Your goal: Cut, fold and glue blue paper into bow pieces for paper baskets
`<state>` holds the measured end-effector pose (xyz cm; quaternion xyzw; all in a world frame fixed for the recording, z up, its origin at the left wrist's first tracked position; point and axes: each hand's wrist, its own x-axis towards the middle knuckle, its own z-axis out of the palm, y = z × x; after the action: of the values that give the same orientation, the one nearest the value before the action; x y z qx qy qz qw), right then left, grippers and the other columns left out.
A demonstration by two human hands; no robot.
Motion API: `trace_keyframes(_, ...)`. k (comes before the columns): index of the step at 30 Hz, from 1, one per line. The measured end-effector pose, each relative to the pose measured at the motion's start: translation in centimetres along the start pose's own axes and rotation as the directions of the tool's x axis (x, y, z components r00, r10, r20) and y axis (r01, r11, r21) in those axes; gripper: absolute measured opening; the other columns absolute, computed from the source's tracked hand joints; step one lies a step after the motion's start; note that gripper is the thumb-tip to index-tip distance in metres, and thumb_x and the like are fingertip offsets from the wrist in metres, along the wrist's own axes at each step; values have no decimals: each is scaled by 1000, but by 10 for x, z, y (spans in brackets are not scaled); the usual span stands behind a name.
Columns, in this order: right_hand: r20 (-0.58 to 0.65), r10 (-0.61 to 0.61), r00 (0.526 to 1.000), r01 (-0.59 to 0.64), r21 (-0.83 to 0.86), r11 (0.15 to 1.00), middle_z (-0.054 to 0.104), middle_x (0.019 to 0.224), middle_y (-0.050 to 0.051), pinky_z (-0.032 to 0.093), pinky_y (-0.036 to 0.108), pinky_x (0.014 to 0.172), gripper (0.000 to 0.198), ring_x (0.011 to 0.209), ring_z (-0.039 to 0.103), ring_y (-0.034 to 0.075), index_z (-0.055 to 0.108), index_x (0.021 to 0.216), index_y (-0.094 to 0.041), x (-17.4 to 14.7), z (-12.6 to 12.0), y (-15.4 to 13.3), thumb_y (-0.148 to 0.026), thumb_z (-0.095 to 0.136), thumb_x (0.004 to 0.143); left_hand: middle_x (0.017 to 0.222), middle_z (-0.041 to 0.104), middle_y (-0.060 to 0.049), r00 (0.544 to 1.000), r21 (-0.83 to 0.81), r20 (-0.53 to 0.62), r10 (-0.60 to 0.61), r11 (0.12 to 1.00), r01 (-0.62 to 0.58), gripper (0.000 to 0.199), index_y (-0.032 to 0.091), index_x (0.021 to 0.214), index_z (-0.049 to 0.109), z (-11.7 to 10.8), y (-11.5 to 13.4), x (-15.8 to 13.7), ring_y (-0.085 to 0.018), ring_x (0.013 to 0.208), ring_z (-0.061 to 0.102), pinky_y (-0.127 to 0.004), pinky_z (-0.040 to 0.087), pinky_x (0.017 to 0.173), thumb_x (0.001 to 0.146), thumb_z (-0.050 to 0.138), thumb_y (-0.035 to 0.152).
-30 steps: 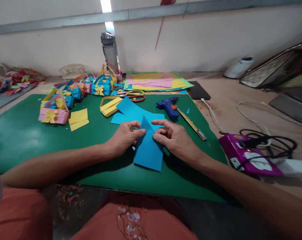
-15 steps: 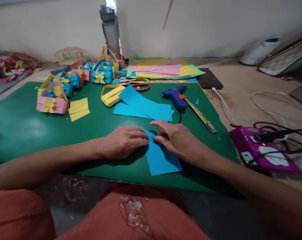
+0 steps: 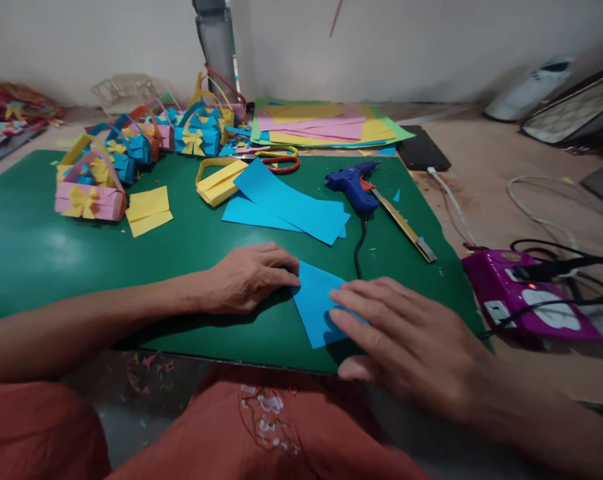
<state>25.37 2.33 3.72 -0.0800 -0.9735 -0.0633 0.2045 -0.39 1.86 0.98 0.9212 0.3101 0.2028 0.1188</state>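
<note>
A sheet of blue paper [image 3: 315, 300] lies on the green cutting mat [image 3: 191, 243] close to its front edge. At the paper's left edge rests my left hand [image 3: 254, 279], its fingers together and its thumb and fingertips closed on the border. My right hand [image 3: 411, 343] is over the paper's right side, slightly blurred, with fingers stretched out and thumb apart. It grips nothing, and its fingers hide the right edge. Farther back, other blue paper pieces [image 3: 291, 208] overlap, beside a small yellow paper basket [image 3: 222, 183].
Several finished paper baskets [image 3: 94, 200] stand at the back left near a yellow paper square [image 3: 150, 210]. Scissors [image 3: 281, 160], a blue glue gun [image 3: 354, 183], a cutter knife [image 3: 404, 225] and stacked coloured paper [image 3: 331, 123] lie behind. A purple power box [image 3: 526, 297] with cables sits right.
My right hand has moved right and toward me, its fingers going from curled to stretched out. My left hand stays by the paper's left edge. The view has tipped slightly downward.
</note>
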Motion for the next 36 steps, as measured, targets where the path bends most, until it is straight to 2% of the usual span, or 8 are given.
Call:
trace_keyframes(3, 50, -39, 998, 42, -57, 997, 68, 109, 16, 49, 50, 85, 34, 106, 61, 31, 63, 110, -13, -14, -3, -21, -14, 39, 87, 108, 63, -11, 1000, -13, -7, -17, 1000, 17, 26, 16, 105, 63, 0, 1, 1, -18, 96, 56, -32, 47, 83, 92, 40, 17)
trace_keyframes(11, 82, 216, 973, -213, -42, 976, 72, 98, 13, 52, 50, 78, 36, 90, 66, 30, 67, 107, -18, -16, 2, -30, -11, 43, 81, 109, 62, -12, 1000, 37, 13, -10, 999, 10, 30, 15, 106, 62, -1, 3, 0, -20, 97, 56, -34, 46, 85, 93, 43, 34)
trace_keyframes(15, 1, 134, 991, -132, -162, 978, 72, 93, 15, 49, 48, 76, 36, 86, 66, 29, 68, 99, -17, -9, -2, -23, -10, 37, 84, 104, 63, -15, 999, 148, -37, 40, 988, -34, 55, 14, 104, 63, 4, 16, 0, -24, 91, 57, -39, 48, 81, 83, 46, 62)
trace_keyframes(17, 68, 104, 992, -89, -192, 977, 72, 86, 15, 48, 44, 72, 30, 79, 66, 27, 68, 89, -15, -4, -6, -16, -8, 39, 83, 97, 64, -15, 995, 231, -83, 49, 972, -29, 59, 14, 96, 64, 9, 24, 1, -25, 87, 57, -41, 49, 77, 79, 46, 68)
trace_keyframes(20, 34, 174, 984, -170, -90, 981, 72, 81, 10, 47, 40, 72, 25, 74, 66, 22, 65, 82, -18, 2, -8, -1, -9, 42, 84, 86, 65, -11, 988, 331, -153, 1, 942, 50, 40, 16, 82, 65, 17, 31, 4, -22, 81, 57, -36, 48, 72, 88, 44, 50)
trace_keyframes(24, 70, 296, 953, -304, 188, 934, 70, 79, 5, 46, 37, 72, 19, 73, 63, 19, 63, 84, -21, 6, -2, 19, -17, 45, 87, 82, 66, -8, 977, 331, -202, -66, 934, 131, 28, 17, 73, 65, 21, 32, 7, -19, 78, 55, -31, 45, 66, 89, 45, 30)
trace_keyframes(29, 227, 458, 859, -511, 432, 744, 69, 87, 5, 47, 34, 69, 11, 79, 62, 20, 65, 85, -21, 11, 4, 33, -23, 55, 79, 91, 66, -7, 954, 86, -188, -234, 964, 253, 21, 16, 75, 67, 16, 31, 9, -19, 80, 52, -32, 44, 68, 85, 51, 26)
trace_keyframes(36, 361, 617, 700, -704, 499, 506, 59, 59, -2, 35, 26, 51, 11, 54, 50, 13, 64, 79, -19, 26, 16, 41, -25, 56, 75, 94, 65, -7, 895, -142, -127, -427, 901, 409, 26, 14, 61, 61, 7, 31, 14, -18, 83, 54, -33, 41, 73, 84, 51, 24)
